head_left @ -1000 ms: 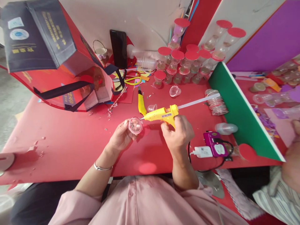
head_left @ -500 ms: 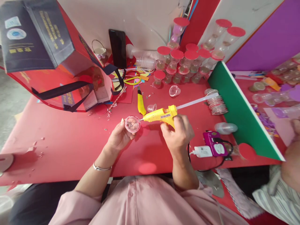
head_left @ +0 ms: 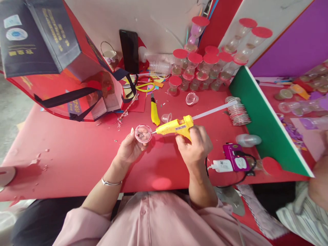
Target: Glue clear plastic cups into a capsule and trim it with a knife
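Though in hand (head_left: 129,147), cup (head_left: 143,134) farther left

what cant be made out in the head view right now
All in the head view:
Lower grip of the yellow glue gun: hidden by the right hand.
Underside of the clear cup: faces away, partly behind the left hand.
Whether the nozzle touches the cup's rim: too small to tell.
Wording on the gun's label: too small.
Round piece: cut off by the left edge.
Person in stripes: cut off by the right edge.
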Available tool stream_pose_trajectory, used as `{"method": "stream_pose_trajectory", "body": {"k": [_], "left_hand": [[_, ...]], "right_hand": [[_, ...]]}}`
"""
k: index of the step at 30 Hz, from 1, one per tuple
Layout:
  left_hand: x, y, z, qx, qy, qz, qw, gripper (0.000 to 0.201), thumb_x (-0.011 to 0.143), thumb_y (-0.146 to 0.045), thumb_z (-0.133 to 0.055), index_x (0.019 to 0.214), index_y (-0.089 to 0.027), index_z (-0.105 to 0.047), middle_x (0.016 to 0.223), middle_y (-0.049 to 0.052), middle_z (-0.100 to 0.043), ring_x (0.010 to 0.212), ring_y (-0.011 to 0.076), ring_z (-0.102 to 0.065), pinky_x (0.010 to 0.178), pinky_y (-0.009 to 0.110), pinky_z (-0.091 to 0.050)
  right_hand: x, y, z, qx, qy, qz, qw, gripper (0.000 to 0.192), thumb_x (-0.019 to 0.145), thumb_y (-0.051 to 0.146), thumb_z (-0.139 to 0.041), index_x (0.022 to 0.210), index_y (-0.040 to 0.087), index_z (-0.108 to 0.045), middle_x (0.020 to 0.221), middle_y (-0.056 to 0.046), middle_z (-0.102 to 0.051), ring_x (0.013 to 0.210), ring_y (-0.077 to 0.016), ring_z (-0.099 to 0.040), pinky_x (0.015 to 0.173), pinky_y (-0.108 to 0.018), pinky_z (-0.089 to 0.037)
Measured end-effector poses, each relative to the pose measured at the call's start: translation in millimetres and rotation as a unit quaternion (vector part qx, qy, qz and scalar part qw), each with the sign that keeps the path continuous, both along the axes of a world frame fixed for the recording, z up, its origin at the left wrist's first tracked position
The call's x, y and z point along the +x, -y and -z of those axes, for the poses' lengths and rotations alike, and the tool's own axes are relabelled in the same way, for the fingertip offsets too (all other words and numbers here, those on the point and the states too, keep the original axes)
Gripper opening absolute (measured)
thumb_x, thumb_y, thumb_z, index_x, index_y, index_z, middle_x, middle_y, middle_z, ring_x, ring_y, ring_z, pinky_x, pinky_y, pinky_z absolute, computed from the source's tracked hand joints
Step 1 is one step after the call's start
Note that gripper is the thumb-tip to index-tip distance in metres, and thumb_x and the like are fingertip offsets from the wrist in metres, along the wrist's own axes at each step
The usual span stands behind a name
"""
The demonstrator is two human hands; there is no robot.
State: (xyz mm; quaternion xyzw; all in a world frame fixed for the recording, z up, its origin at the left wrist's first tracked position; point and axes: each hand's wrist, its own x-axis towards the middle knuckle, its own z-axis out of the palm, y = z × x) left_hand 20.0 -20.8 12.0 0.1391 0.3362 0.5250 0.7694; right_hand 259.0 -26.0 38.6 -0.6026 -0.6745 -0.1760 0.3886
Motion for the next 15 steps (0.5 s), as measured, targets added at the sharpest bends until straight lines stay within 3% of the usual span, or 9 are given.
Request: {"method": "stream_pose_trajectory", "body": {"k": [15], "left_hand": [[0.0, -2.3, -3.4, -0.009, -0.017, -0.012, 1.0, 0.039, 0.099, -0.049, -0.071, 0.097, -0.01, -0.077, 0.072, 0.006, -0.069, 0.056, 0.0117, -0.064, 0.046, 0.017, -0.052]], "right_hand": [[-0.9, 1.7, 2.0, -0.02, -0.004, -0.007, 1.0, 0.021, 0.084, 0.018, -0.061, 0.102, 0.023, -0.069, 0.091, -0.005, -0.071, 0.079, -0.0201, -0.065, 0.073, -0.031, -0.049]]}}
